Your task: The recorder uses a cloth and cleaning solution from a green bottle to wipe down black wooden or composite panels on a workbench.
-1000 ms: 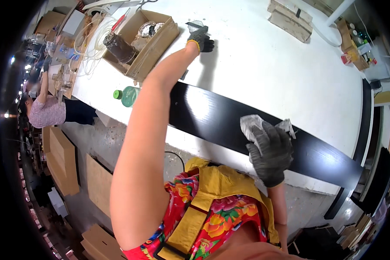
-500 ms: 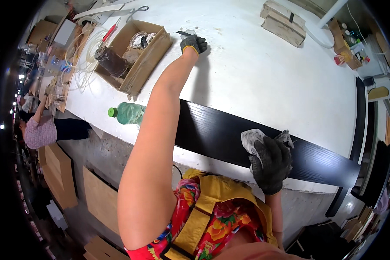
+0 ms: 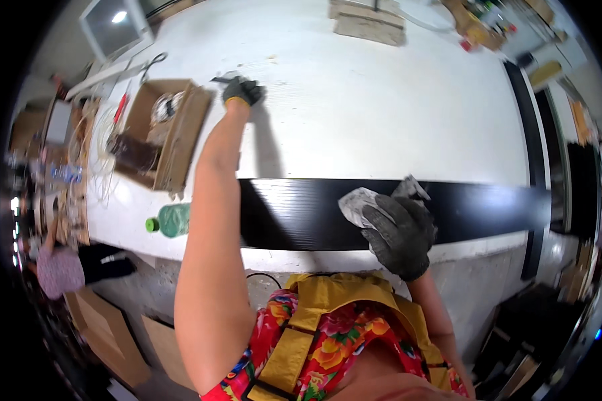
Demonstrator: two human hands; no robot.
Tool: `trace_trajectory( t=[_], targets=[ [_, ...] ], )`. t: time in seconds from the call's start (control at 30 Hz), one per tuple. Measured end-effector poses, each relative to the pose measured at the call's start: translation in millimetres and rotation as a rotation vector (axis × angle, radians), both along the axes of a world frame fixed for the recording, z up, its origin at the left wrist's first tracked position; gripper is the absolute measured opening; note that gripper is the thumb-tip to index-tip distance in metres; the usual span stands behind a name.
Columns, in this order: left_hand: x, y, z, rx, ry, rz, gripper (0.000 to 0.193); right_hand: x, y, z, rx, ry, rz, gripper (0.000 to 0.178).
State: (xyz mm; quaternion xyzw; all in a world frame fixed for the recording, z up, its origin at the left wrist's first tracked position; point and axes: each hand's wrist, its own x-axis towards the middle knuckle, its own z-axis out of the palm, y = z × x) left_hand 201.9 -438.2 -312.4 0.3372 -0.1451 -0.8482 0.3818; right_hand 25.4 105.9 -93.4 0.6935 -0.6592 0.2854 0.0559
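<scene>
My left arm is stretched far over the white table, and my left hand (image 3: pixel 243 91) wears a dark grey glove with a yellow cuff. Its fingers are curled at a thin dark strip (image 3: pixel 222 79) beside a small translucent piece, partly hidden by the glove. Below and to the right, my right hand (image 3: pixel 401 234), in a similar glove, is closed on a crumpled whitish rag (image 3: pixel 361 205). Hand and rag are over a long black board (image 3: pixel 475 208) lying along the near table edge. The board's surface shows wood grain and a shine; my left arm hides its left end.
A green-capped bottle (image 3: pixel 174 220) lies left of my forearm. Behind it stands an open cardboard box (image 3: pixel 187 137) with a dark jar, near scissors (image 3: pixel 154 63). Another black strip (image 3: pixel 532 127) runs along the right edge. A person (image 3: pixel 63 271) is at far left.
My view has turned, so the board appears more level and the table's things sit further left. Both hands stay at about the same places, with the rag still in the right.
</scene>
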Motion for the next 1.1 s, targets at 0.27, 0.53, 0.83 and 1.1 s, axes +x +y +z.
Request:
trace_trajectory(
  t=[0.27, 0.53, 0.83, 1.1],
  targets=[
    [-56, 38, 27, -0.004, -0.151, -0.129, 0.023, -17, 6, -24, 0.031, -0.013, -0.121, 0.044],
    [-68, 213, 195, -0.687, -0.353, -0.360, 0.033, -34, 24, -2, 0.006, -0.158, -0.081, 0.047],
    [-107, 436, 261, -1.100, -0.507, -1.331, 0.022, -32, 63, -2, -0.276, -1.111, -0.203, 0.032],
    [-125, 444, 233, -1.940, -0.154, -0.966, 0.044, -90, 117, -3, -0.457, -1.351, -0.224, 0.023]
  ],
)
